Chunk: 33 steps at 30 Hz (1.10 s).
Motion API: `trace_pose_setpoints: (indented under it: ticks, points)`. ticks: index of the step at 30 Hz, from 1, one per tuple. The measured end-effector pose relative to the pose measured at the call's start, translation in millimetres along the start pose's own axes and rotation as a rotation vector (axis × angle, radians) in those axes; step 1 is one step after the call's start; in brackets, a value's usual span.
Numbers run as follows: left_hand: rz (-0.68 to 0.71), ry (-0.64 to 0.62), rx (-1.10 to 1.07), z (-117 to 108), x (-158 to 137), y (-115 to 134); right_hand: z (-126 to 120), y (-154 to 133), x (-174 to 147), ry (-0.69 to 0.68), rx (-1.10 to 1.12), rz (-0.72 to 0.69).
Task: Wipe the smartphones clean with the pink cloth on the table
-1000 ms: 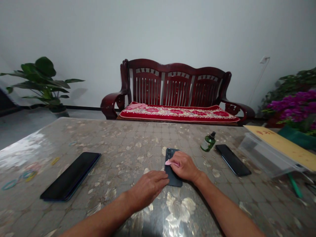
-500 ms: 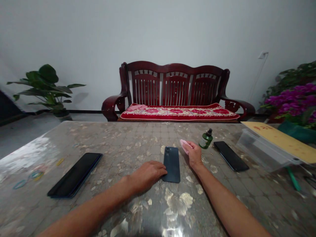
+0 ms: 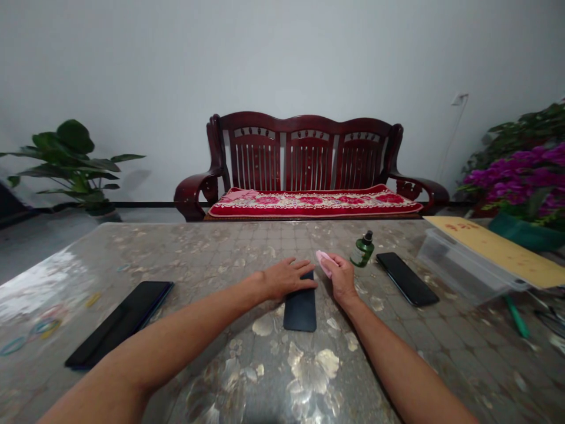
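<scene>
A dark blue smartphone (image 3: pixel 300 312) lies back up on the table in front of me. My left hand (image 3: pixel 289 278) rests across its upper part with the fingers spread, covering the camera end. Just right of the phone, my right hand (image 3: pixel 342 277) pinches a folded pink cloth (image 3: pixel 325 262) between thumb and fingers. Beyond that hand stands a green spray bottle (image 3: pixel 362 250) with a black pump top. Another black phone (image 3: pixel 406 279) lies screen up to the right of the bottle.
Black phones, seemingly stacked (image 3: pixel 121 323), lie at the left beside several rubber bands (image 3: pixel 44 325). A clear plastic box (image 3: pixel 463 268) with a yellow board (image 3: pixel 494 244) on top stands at the right, near a green-handled tool (image 3: pixel 516 318). A wooden bench (image 3: pixel 309 147) is behind the table.
My left hand has moved from the phone's lower left edge up onto its upper back, fingers spreading. The right hand still holds the cloth. The view has shifted slightly.
</scene>
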<state>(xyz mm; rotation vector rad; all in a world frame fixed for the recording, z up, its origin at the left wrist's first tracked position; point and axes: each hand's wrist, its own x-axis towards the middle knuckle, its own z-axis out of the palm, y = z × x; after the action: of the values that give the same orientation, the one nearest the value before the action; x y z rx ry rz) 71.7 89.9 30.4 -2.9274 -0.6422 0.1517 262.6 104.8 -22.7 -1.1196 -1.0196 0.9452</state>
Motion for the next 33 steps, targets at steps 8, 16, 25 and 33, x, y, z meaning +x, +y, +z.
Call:
trace_pose_setpoints:
  ticks: [8,16,25,33]
  points:
    - [-0.274,-0.047,-0.205,-9,-7,-9,0,0,2,0.014,0.078,0.076]
    - [-0.728,0.014,-0.232,3,-36,10,-1,1,3,0.0,0.038,0.047]
    - [-0.734,0.261,-0.526,37,-80,20,-1,2,-8,-0.165,-0.618,-0.347]
    - [-0.757,0.448,-0.627,60,-88,16,5,-15,-25,-0.27,-1.179,-0.593]
